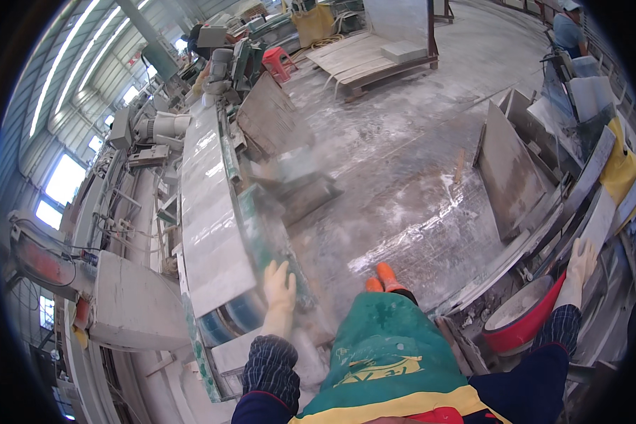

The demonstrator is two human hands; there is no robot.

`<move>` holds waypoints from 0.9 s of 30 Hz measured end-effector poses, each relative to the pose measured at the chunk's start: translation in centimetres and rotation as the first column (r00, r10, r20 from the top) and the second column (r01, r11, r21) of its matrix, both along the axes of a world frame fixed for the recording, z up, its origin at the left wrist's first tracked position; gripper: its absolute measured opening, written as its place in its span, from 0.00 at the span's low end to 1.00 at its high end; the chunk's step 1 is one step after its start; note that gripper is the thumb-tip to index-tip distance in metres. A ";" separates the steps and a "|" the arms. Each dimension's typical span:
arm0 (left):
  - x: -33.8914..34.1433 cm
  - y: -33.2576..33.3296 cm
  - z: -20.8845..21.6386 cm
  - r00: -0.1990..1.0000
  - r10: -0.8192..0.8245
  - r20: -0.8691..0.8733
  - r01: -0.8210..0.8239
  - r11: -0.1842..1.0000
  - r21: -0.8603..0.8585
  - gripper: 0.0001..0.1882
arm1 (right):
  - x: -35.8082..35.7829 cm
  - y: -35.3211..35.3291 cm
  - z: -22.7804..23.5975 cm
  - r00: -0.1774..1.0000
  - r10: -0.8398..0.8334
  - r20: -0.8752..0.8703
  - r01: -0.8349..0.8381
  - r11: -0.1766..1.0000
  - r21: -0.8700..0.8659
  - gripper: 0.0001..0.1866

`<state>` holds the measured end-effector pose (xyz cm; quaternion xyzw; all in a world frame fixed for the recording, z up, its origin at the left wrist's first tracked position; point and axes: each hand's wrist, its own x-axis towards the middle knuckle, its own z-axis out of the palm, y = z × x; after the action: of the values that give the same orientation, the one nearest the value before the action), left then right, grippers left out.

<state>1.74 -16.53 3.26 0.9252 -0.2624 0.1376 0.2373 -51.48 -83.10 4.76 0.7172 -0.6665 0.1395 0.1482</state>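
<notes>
A long pale stone slab (208, 212) lies on the machine table (290, 247), its long axis running away from the person. The left hand (279, 286), gloved and flat, presses its near right edge. The right hand (581, 263) rests well apart, fingers spread on a stone edge above a red basin (526, 332).

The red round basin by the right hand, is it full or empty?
Not empty: the red round basin holds pale grey stuff near its rim.
</notes>
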 end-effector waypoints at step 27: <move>-0.2 -0.1 -0.2 1.000 0.026 0.018 -0.025 0.999 -0.033 0.22 | -0.2 2.3 -0.4 0.999 0.036 0.015 -0.036 0.999 0.026 0.36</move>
<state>1.55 -16.63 3.08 0.9231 -0.2504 0.1532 0.2485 -51.66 -80.80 4.38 0.7299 -0.6563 0.1386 0.1314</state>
